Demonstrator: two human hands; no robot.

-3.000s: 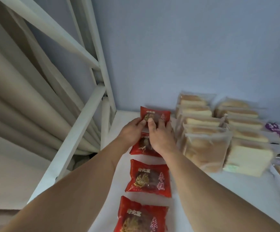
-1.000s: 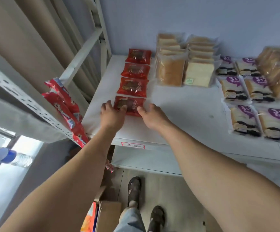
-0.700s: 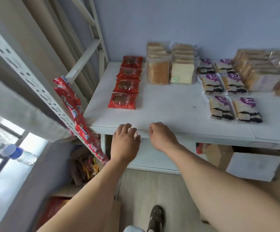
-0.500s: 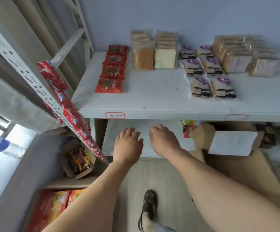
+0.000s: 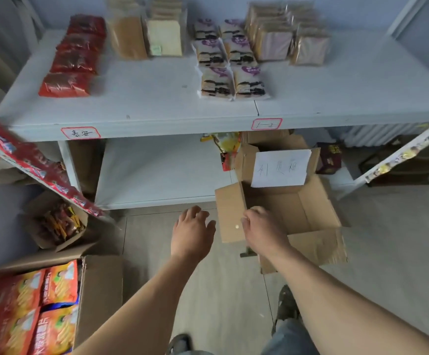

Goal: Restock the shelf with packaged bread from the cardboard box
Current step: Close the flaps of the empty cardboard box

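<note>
An open cardboard box with a white paper label stands on the floor before the lower shelf; its visible inside looks bare. My right hand hovers over the box's left flap, fingers loosely curled, holding nothing. My left hand hangs just left of the box with relaxed fingers, empty. On the white shelf above lie a column of red bread packets, two rows of sliced bread loaves, purple-labelled cake packs and more bagged slices.
A box of orange snack bags stands at the lower left, a smaller box of snacks behind it. Hanging snack strips cross the left side. The lower shelf holds a few packets at its right. My feet are below.
Both hands left the red packets on the shelf and dropped down to the cardboard box on the floor. My view tilted down from the shelf to the floor.
</note>
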